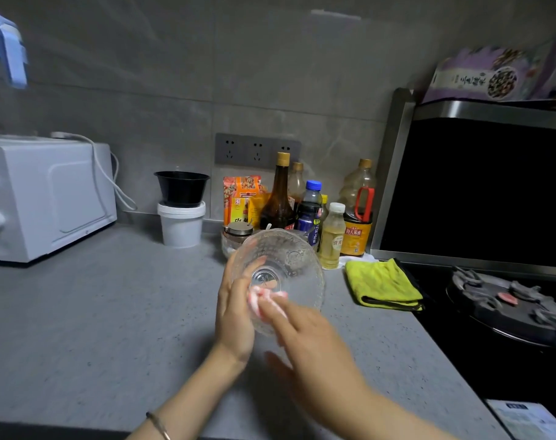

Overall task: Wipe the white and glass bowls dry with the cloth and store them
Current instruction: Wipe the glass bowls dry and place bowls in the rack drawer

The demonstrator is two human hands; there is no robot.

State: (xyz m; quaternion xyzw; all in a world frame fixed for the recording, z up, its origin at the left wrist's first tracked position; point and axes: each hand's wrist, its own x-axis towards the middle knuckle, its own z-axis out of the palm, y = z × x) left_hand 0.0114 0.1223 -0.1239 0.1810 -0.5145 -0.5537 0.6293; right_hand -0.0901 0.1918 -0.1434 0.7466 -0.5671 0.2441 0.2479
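A patterned glass bowl [294, 265] is held tilted on its side above the grey counter, its opening turned toward me. My left hand [235, 309] grips the bowl's left rim, fingers curled behind the glass. My right hand [305, 331], blurred, presses a small bunched pink-and-white cloth [264, 298] against the inside of the bowl near its base. No white bowl shows in this view.
A folded yellow cloth [383, 285] lies right of the bowl beside the gas hob [505, 304]. Several sauce and oil bottles [314, 214] crowd behind the bowl. A black bowl on a white tub [181, 223] and a white microwave [44, 195] stand at the left.
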